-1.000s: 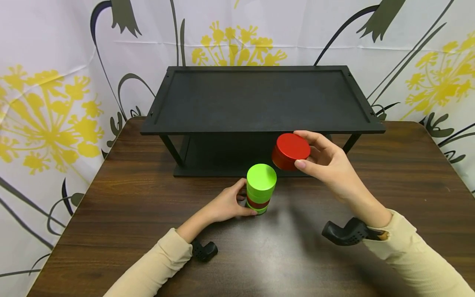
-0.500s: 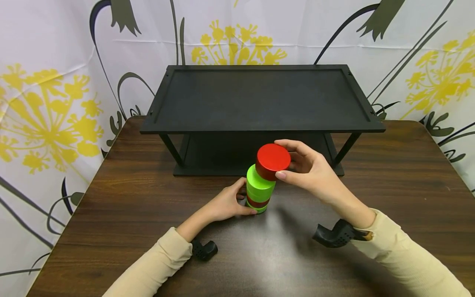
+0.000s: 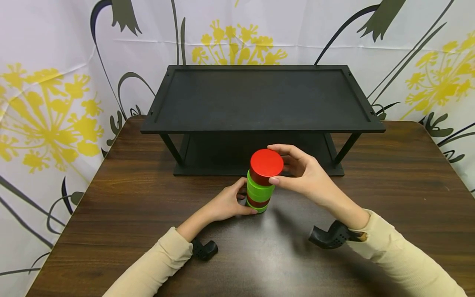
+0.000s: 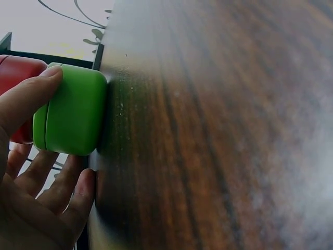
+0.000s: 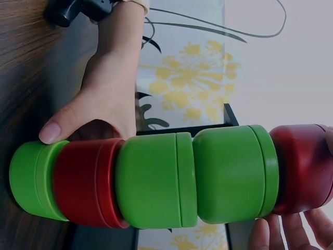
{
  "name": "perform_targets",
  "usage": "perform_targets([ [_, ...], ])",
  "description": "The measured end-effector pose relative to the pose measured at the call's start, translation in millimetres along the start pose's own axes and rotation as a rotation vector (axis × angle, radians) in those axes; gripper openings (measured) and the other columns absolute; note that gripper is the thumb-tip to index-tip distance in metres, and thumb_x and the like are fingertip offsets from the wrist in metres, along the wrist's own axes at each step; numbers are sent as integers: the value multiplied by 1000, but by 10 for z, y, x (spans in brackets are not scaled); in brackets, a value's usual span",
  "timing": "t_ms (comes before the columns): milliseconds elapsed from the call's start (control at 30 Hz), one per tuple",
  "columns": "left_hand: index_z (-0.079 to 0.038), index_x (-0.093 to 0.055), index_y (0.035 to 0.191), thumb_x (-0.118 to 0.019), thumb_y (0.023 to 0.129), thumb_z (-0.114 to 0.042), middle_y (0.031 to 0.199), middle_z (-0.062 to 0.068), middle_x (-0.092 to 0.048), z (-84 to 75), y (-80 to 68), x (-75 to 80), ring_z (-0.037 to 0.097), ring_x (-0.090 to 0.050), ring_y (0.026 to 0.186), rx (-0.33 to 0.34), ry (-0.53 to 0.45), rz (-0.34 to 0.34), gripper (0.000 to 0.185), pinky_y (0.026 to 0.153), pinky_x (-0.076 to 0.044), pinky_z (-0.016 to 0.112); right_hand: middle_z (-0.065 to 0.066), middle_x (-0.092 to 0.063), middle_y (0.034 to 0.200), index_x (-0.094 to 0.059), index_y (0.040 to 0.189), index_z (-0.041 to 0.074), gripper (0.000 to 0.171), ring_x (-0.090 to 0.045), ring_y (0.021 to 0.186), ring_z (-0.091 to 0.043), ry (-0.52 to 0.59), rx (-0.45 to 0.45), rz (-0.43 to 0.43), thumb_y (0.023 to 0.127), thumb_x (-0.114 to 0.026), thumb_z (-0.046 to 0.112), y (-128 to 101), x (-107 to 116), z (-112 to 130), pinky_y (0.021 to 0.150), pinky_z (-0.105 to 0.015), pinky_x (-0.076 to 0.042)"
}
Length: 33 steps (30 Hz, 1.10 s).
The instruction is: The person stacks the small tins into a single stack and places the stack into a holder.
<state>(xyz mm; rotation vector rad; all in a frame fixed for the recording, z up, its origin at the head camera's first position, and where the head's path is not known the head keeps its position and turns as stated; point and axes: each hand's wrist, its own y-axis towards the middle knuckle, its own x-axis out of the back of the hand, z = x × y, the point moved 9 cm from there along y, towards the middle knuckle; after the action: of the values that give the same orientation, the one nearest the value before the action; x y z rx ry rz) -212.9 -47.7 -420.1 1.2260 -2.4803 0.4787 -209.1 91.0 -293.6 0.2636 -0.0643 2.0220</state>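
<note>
A column of round lidded tins stands upright on the table. From the bottom up it runs green tin (image 5: 31,177), red tin (image 5: 83,182), green tin (image 5: 153,179), green tin (image 5: 229,174), and at the top a red tin (image 3: 266,162). My left hand (image 3: 224,203) grips the foot of the column; its thumb lies across the bottom green tin (image 4: 75,112) in the left wrist view. Thumb and fingers of my right hand (image 3: 309,177) hold the top red tin from the right. That tin sits right over the upper green tin, roughly in line with it.
Just behind the column stands a black two-tier rack (image 3: 259,99), its lower shelf (image 3: 215,170) close to the tins. The wooden table (image 3: 122,198) extends to both sides. A flower-patterned cloth (image 3: 55,41) hangs behind. Each wrist carries a black camera mount (image 3: 330,237).
My right hand has brought the red tin left and down onto the top of the green tins. My left hand has stayed around the column's base.
</note>
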Motion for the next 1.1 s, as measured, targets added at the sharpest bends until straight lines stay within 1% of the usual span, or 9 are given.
perform_targets([
  [233,-10,-40,133,-77,81,-17,129,10,-56,4,1,-1,26,-56,121,-1,-6,1,64,103,-49,43,-2,-54,130,-47,137,12,61,-58,113,-16,-31,-2,0,82,-73,8,3,-17,-14,97,-30,-51],
  [333,-10,-40,133,-77,80,-17,130,10,-56,7,0,0,26,-56,121,-2,-6,0,65,103,-49,43,-2,-53,130,-46,137,11,61,-58,114,-16,-32,-1,1,83,-73,9,6,-17,-9,97,-28,-50],
  [567,-10,-39,134,-77,80,-17,130,10,-56,1,-3,5,26,-56,121,-5,-8,-2,66,103,-49,43,-1,-53,132,-47,137,15,61,-57,115,-15,-38,0,6,82,-73,9,5,-22,-7,98,-27,-50],
  [833,-10,-40,134,-78,79,-18,130,10,-56,25,3,6,26,-56,121,5,-7,-18,67,102,-50,42,-1,-52,131,-44,138,12,63,-57,114,-15,-9,32,17,82,-73,7,7,-41,2,97,-25,-50],
  [1100,-11,-41,136,-79,78,-18,131,9,-56,24,4,7,25,-55,122,6,-12,-14,69,103,-49,43,1,-53,128,-43,139,11,67,-57,113,-12,-29,63,34,80,-75,6,6,-62,5,96,-24,-50],
])
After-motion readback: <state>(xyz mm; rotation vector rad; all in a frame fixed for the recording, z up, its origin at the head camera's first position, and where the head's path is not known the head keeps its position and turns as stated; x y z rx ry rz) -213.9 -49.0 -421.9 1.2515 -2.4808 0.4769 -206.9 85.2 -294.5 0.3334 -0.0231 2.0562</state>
